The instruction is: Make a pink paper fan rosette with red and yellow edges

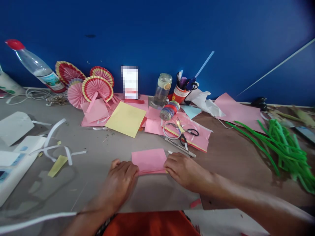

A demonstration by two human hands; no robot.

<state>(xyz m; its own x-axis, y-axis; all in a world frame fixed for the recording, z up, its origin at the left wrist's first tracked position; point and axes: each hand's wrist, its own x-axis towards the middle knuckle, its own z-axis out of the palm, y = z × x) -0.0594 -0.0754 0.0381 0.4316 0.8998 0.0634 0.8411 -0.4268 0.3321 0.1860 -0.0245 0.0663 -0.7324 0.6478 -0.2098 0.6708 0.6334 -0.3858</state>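
Between the two sets of fingers, a folded piece of pink paper (149,160) is held over the table (92,175); its left end is clamped by the bunched fingers of the left hand (124,175), its right end by those of the right hand (183,168), the thumbs being partly hidden. If the ends are pulled unevenly, the layers could be slid askew and a crooked crease set; with too tight a tug, the paper could be torn beside the fingertips. Layered folds are seen along its near edge, between the fingers; farther back it is plain and smooth, and a sliver of yellow is shown by the right fingers. Just beyond those fingers is laid a slim cutter (180,147), which could be knocked if that hand is pushed forward. Farther beyond, black-handled scissors (193,132) are seen.
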